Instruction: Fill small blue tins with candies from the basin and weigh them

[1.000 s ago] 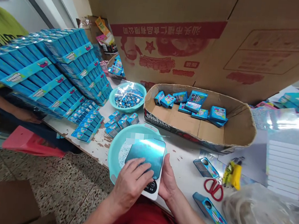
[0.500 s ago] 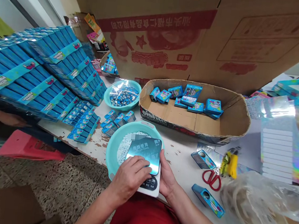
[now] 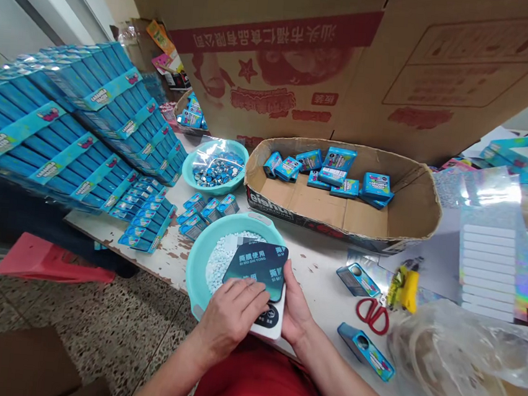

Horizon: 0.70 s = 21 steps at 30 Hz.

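A white digital scale (image 3: 266, 330) with a dark, film-covered plate (image 3: 258, 263) is tilted over the near right side of a turquoise bowl (image 3: 196, 282). Small white pellets (image 3: 221, 259) lie in that bowl. My right hand (image 3: 297, 307) grips the scale's right edge, thumb along the side and the other fingers mostly hidden. Across the lower plate and beside the buttons lie the bent fingers of my left hand (image 3: 234, 313), closed over the scale; its thumb is hidden.
Stacked blue candy packs (image 3: 75, 117) fill the left. Blue boxes lie in a cardboard tray (image 3: 332, 214), beside a bowl of shiny pieces (image 3: 213, 184). Red-handled scissors (image 3: 373, 314), small blue boxes (image 3: 365, 351) and a clear plastic bag (image 3: 457, 366) are at right.
The scale's tilt has changed slightly: the bright glare on its plate has gone and the printing reads clearly. Both hands stay on it. A person's arm at far left has moved out of sight.
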Each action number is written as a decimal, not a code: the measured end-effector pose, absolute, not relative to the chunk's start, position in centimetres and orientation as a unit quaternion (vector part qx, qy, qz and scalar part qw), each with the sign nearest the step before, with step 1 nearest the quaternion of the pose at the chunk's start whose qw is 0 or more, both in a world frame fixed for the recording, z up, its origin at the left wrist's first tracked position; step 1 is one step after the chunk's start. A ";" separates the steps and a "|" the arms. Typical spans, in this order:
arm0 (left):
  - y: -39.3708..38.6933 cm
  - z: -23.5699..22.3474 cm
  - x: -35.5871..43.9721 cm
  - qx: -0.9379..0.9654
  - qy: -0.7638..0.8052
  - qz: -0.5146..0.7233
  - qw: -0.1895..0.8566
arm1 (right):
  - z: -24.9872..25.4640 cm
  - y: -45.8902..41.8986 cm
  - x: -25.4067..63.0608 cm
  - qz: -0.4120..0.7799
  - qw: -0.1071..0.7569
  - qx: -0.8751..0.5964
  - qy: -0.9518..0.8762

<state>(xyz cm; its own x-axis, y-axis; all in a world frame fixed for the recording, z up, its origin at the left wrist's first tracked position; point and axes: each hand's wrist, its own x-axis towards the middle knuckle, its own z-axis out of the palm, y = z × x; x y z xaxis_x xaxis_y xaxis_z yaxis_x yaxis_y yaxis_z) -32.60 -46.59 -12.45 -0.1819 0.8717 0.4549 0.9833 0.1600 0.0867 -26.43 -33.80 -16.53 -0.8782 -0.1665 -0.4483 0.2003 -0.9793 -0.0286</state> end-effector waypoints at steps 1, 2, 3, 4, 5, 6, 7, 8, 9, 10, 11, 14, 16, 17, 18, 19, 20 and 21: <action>-46.5 -12.3 -32.7 -0.613 -0.754 -0.191 0.138 | -16.4 -33.7 -26.5 -0.968 0.095 0.228 0.038; -46.4 -12.2 -32.8 -0.605 -0.761 -0.196 0.123 | -16.2 -33.7 -26.5 -0.968 0.095 0.227 0.039; -46.3 -12.0 -32.9 -0.602 -0.765 -0.201 0.110 | -16.0 -33.6 -26.6 -0.969 0.096 0.226 0.040; -46.3 -11.8 -33.0 -0.602 -0.766 -0.203 0.099 | -15.9 -33.6 -26.6 -0.969 0.096 0.226 0.039; -46.2 -11.6 -33.1 -0.604 -0.765 -0.205 0.091 | -15.7 -33.5 -26.6 -0.969 0.096 0.227 0.036; -46.1 -11.5 -33.2 -0.608 -0.762 -0.206 0.084 | -15.6 -33.4 -26.7 -0.968 0.096 0.230 0.031; -46.1 -11.4 -33.4 -0.611 -0.760 -0.206 0.078 | -15.4 -33.4 -26.7 -0.967 0.095 0.234 0.025; -46.0 -11.4 -33.5 -0.613 -0.759 -0.207 0.070 | -15.3 -33.3 -26.7 -0.966 0.095 0.240 0.019; -46.0 -11.4 -33.7 -0.615 -0.758 -0.207 0.062 | -15.3 -33.3 -26.8 -0.964 0.097 0.246 0.013; -46.0 -11.4 -33.8 -0.618 -0.757 -0.205 0.054 | -15.2 -33.3 -26.8 -0.963 0.099 0.252 0.007; -46.0 -11.3 -34.0 -0.623 -0.754 -0.202 0.047 | -15.2 -33.2 -26.8 -0.961 0.100 0.258 0.003; -46.0 -11.0 -34.1 -0.641 -0.746 -0.175 0.048 | -15.2 -33.2 -26.8 -0.958 0.101 0.268 -0.004; -46.1 -10.7 -34.0 -0.650 -0.742 -0.151 0.065 | -15.3 -33.2 -26.9 -0.959 0.109 0.261 0.002; -46.1 -10.5 -33.9 -0.653 -0.740 -0.142 0.075 | -15.4 -33.2 -26.9 -0.960 0.116 0.255 0.008; -46.1 -10.4 -33.8 -0.655 -0.739 -0.134 0.084 | -15.4 -33.2 -26.9 -0.961 0.122 0.248 0.014; -46.2 -10.3 -33.7 -0.657 -0.737 -0.128 0.092 | -15.3 -33.2 -26.9 -0.962 0.127 0.243 0.020; -46.2 -10.3 -33.6 -0.658 -0.736 -0.124 0.097 | -15.3 -33.2 -27.0 -0.962 0.129 0.239 0.024; -46.3 -10.3 -33.6 -0.659 -0.735 -0.120 0.103 | -15.3 -33.2 -27.0 -0.963 0.128 0.237 0.028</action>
<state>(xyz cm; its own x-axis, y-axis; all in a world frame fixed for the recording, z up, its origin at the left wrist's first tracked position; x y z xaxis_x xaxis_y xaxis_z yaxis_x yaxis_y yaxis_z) -33.59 -46.27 -10.26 -0.1099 0.9446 0.3093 0.9939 0.1022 0.0409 -26.99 -33.20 -15.29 -0.8552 -0.2333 -0.4629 0.2594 -0.9657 0.0074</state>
